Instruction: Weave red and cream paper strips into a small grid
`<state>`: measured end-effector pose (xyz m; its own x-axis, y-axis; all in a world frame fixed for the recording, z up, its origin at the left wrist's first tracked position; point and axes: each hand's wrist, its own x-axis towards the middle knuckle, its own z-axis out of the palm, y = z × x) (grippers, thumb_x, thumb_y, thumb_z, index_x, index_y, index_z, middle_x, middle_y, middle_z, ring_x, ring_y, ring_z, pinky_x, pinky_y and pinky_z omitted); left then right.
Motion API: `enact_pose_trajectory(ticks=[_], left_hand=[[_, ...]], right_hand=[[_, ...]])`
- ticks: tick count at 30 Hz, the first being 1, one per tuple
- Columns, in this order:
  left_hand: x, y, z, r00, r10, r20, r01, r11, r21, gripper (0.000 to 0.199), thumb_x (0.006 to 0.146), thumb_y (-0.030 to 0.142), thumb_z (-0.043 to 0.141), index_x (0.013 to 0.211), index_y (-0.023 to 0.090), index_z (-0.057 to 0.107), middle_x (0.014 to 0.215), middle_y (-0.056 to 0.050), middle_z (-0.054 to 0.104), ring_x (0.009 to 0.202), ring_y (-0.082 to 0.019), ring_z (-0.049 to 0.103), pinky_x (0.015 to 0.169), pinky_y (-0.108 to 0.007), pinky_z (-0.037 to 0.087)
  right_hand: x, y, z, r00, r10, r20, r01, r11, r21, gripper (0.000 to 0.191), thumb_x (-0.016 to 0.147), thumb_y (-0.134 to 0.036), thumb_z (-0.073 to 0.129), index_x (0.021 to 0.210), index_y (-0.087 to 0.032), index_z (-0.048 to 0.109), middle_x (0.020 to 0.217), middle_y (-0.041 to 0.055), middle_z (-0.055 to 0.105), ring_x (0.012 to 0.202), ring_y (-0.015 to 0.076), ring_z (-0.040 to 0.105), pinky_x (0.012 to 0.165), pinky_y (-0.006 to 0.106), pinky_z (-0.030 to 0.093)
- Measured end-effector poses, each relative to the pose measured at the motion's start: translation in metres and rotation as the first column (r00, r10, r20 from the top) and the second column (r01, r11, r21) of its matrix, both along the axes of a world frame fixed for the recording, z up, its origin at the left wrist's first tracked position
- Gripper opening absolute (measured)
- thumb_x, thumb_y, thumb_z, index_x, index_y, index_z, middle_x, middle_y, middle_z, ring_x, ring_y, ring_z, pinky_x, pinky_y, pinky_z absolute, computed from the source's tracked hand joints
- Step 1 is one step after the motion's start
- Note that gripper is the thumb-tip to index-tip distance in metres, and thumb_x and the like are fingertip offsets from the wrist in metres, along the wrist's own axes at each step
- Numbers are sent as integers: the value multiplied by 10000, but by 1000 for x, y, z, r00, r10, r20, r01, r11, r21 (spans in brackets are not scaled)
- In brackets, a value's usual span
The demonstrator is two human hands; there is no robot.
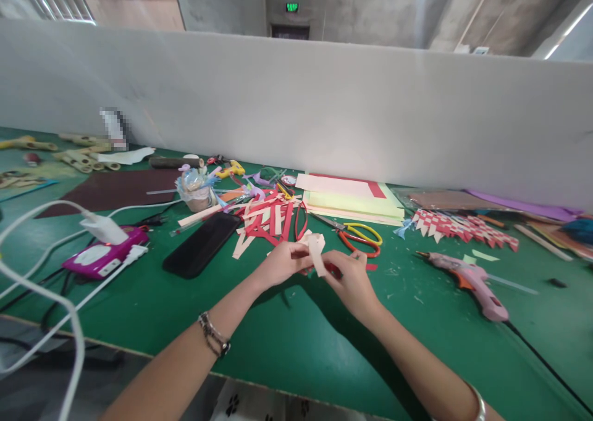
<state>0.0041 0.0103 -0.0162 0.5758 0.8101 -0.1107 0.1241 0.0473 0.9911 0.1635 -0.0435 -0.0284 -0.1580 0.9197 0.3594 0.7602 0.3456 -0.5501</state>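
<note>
Between my two hands is a pale cream paper strip (317, 257), bent over at its top. My left hand (287, 263) pinches it from the left side. On the other side, the fingers of my right hand (348, 278) are closed on the strip's lower end. Just beyond my hands lies a heap of red and cream paper strips (271, 214). Scissors (359, 233) with yellow and orange handles rest beyond my right hand. A small red paper piece (371, 266) lies beside that hand.
A black phone (202, 245) and a purple power strip (105, 252) with white cables are to the left. At right lie a pink glue gun (472, 282) and a red-and-white woven paper piece (466, 228). Paper sheets (352, 202) are stacked before the white partition (296, 106).
</note>
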Motion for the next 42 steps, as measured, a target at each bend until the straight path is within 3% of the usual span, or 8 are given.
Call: enact_pose_trajectory(ticks=[8, 12, 16, 20, 26, 32, 36, 42], left_hand=[[-1, 1, 1, 995, 34, -99, -18, 987, 159, 306, 721, 420, 577, 631, 128, 570, 564, 20, 525, 520, -97, 506, 541, -219, 433], [-1, 2, 1, 996, -7, -94, 21, 988, 155, 301, 734, 423, 555, 652, 133, 559, 583, 24, 509, 519, -94, 503, 521, -217, 437], [-3, 3, 3, 993, 34, -112, -19, 991, 135, 278, 740, 398, 547, 662, 131, 535, 581, 28, 505, 493, -84, 498, 510, -213, 433], [-5, 2, 6, 991, 37, -126, -22, 993, 119, 285, 749, 404, 548, 676, 129, 525, 577, 35, 488, 491, -81, 493, 508, -214, 434], [-4, -1, 4, 996, -85, -18, 86, 995, 46, 308, 693, 416, 635, 754, 130, 537, 708, 10, 518, 652, -116, 511, 548, -228, 466], [-2, -1, 5, 999, -24, -49, 27, 997, 67, 259, 711, 368, 614, 716, 117, 552, 698, -1, 534, 616, -104, 495, 543, -220, 447], [-3, -2, 6, 993, -92, -75, 99, 990, 96, 216, 735, 325, 583, 712, 110, 571, 682, -3, 543, 602, -101, 495, 543, -216, 445], [-1, -2, 0, 978, -156, -137, 170, 980, 102, 247, 733, 323, 579, 816, 98, 635, 683, -9, 546, 602, -113, 492, 512, -214, 442]], right_hand=[[-2, 0, 3, 996, -49, -70, 43, 996, -82, 237, 849, -352, 471, 730, -204, 613, 558, -40, 578, 504, 105, 425, 677, 293, 260], [0, 4, 1, 971, -46, -235, 8, 987, -158, 266, 815, -386, 488, 665, -187, 581, 499, -41, 493, 474, 101, 390, 553, 251, 276], [3, 7, -5, 938, -55, -343, -8, 984, -179, 283, 787, -417, 505, 651, -175, 558, 507, -40, 439, 476, 95, 344, 489, 231, 270], [4, 8, -6, 937, -43, -347, -16, 986, -167, 286, 780, -419, 513, 657, -170, 582, 498, -38, 444, 460, 89, 337, 471, 225, 277], [2, 7, -3, 954, -54, -295, 15, 991, -133, 285, 774, -414, 516, 637, -182, 608, 487, -32, 500, 473, 97, 403, 514, 229, 313], [2, 7, -5, 942, -29, -333, -48, 974, -219, 281, 791, -408, 490, 681, -183, 616, 529, -23, 531, 496, 106, 438, 524, 237, 347], [3, 8, -6, 882, -32, -469, -137, 937, -321, 287, 784, -433, 493, 779, -172, 611, 675, 10, 593, 608, 137, 517, 573, 253, 397], [1, 9, -1, 687, -149, -711, -243, 875, -418, 312, 685, -446, 612, 818, -163, 606, 769, 21, 620, 696, 149, 549, 645, 265, 418]])
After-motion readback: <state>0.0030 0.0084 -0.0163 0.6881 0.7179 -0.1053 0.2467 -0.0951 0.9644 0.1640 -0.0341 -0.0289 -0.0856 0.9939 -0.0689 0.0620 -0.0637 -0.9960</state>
